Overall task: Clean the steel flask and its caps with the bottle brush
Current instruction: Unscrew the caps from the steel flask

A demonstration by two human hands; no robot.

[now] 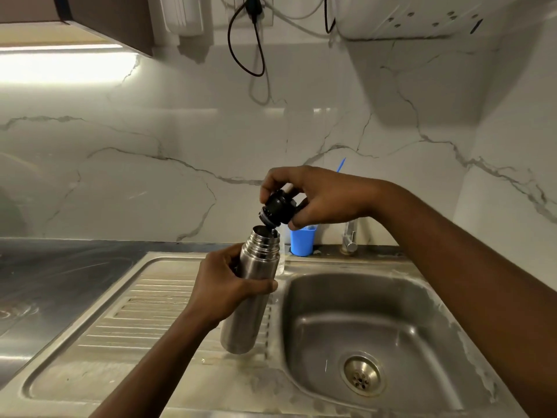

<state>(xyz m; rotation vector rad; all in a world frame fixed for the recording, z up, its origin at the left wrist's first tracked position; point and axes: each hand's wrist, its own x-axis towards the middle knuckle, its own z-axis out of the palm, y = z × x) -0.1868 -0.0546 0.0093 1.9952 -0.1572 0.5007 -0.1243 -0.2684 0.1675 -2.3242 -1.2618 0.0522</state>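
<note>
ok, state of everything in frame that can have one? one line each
steel flask: open, mouth uncovered, tilted, gripped by the left hand
black cap: off the flask, tilted just above its mouth, held by the right hand
blue cup: upright behind the sink
tap: no stream visible
sink: no standing water, drain uncovered

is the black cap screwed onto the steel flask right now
No, the right hand holds the black cap tilted above the open mouth of the steel flask.
</note>
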